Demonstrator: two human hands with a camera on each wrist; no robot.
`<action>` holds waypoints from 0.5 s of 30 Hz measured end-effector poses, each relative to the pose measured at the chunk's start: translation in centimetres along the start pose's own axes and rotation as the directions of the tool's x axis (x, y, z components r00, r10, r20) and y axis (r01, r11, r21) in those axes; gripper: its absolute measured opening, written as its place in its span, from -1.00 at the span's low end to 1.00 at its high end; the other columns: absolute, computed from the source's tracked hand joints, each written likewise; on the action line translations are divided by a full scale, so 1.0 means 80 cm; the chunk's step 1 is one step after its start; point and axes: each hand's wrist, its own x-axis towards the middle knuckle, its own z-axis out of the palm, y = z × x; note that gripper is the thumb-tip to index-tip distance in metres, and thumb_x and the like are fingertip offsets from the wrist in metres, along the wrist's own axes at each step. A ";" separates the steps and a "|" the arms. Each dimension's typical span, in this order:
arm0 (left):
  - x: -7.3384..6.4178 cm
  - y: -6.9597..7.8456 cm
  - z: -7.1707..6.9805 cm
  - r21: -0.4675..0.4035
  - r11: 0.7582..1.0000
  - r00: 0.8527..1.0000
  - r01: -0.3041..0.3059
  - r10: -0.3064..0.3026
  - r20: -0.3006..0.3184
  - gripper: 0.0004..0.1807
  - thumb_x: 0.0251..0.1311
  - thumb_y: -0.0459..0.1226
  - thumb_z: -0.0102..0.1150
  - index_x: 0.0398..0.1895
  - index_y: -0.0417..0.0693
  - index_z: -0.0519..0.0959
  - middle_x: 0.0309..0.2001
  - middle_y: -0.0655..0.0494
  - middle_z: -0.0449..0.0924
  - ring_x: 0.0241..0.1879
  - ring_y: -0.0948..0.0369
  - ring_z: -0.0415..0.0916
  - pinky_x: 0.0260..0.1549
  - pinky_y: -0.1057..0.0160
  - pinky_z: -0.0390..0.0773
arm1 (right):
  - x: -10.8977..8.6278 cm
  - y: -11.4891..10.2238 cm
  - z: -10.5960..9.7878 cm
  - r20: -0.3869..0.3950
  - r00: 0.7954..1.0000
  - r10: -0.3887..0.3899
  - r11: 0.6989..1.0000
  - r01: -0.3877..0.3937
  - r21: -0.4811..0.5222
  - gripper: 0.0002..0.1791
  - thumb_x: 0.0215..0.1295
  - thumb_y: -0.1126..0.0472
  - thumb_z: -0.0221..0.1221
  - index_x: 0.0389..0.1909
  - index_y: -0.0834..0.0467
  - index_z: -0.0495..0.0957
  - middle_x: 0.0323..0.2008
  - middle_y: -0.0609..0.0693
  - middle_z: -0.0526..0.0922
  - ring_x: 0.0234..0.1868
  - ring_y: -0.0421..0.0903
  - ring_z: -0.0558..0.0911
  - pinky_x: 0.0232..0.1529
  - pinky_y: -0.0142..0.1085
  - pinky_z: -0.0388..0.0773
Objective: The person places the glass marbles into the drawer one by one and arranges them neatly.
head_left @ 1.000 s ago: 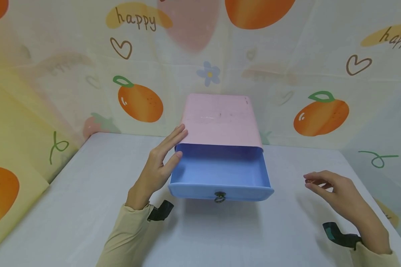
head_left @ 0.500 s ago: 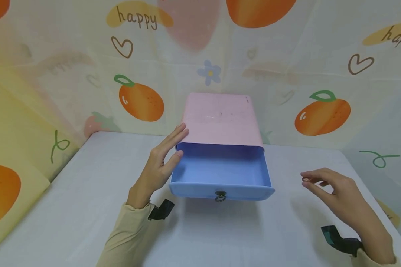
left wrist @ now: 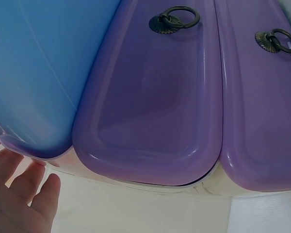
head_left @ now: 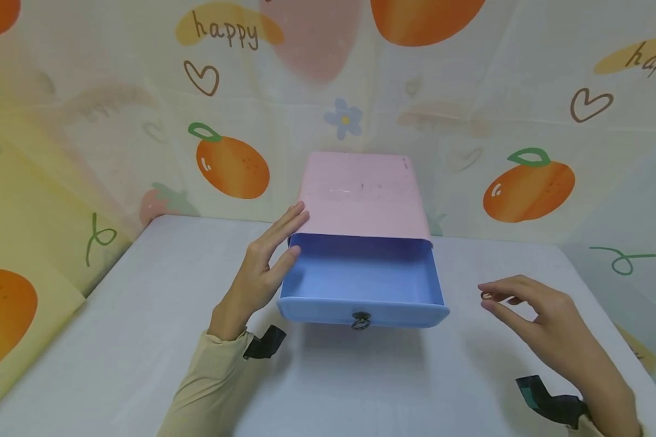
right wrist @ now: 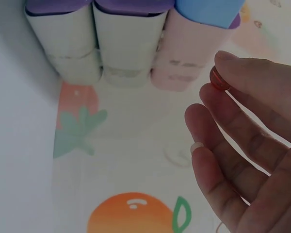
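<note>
A small drawer cabinet with a pink top (head_left: 363, 197) stands mid-table, its blue top drawer (head_left: 363, 312) pulled out towards me. My left hand (head_left: 257, 270) rests against the cabinet's left side near the drawer opening, fingers nearly straight. To the right of the drawer, my right hand (head_left: 546, 315) is raised above the table, apart from the cabinet. Between its thumb and index finger it pinches a small glossy reddish marble (right wrist: 219, 78), partly covered by the thumb. The other fingers are loosely bent.
Below the blue drawer, the left wrist view shows a purple drawer (left wrist: 150, 102) and another purple drawer (left wrist: 262, 97), both pushed in, with metal ring pulls. A white cloth (head_left: 158, 315) covers the table. A fruit-print curtain (head_left: 388, 79) hangs behind.
My right hand has moved left towards the drawer with the marble in its fingers. The left hand and the cabinet stay in place.
</note>
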 end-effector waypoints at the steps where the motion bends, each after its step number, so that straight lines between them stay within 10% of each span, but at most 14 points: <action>1: 0.000 0.000 0.000 0.001 1.000 1.000 0.001 -0.001 -0.001 -0.45 0.32 -0.39 -0.01 0.41 -0.13 0.37 0.49 0.02 0.27 0.54 0.13 0.11 0.53 0.23 0.11 | 0.001 -0.002 0.000 -0.007 1.000 -0.004 1.000 0.004 0.001 -0.61 0.04 0.30 0.44 -0.06 -0.01 0.70 -0.26 -0.16 0.74 -0.26 -0.52 0.51 -0.29 -0.72 0.42; 15: -0.001 0.000 0.000 -0.003 1.000 1.000 0.004 -0.004 0.001 -0.45 0.33 -0.39 -0.01 0.41 -0.13 0.37 0.49 0.03 0.26 0.54 0.13 0.11 0.53 0.23 0.11 | 0.028 -0.029 0.001 -0.092 0.985 -0.147 0.986 0.154 0.067 -0.51 -0.11 0.44 0.47 -0.08 0.05 0.72 -0.23 -0.11 0.75 -0.19 -0.51 0.56 -0.28 -0.74 0.49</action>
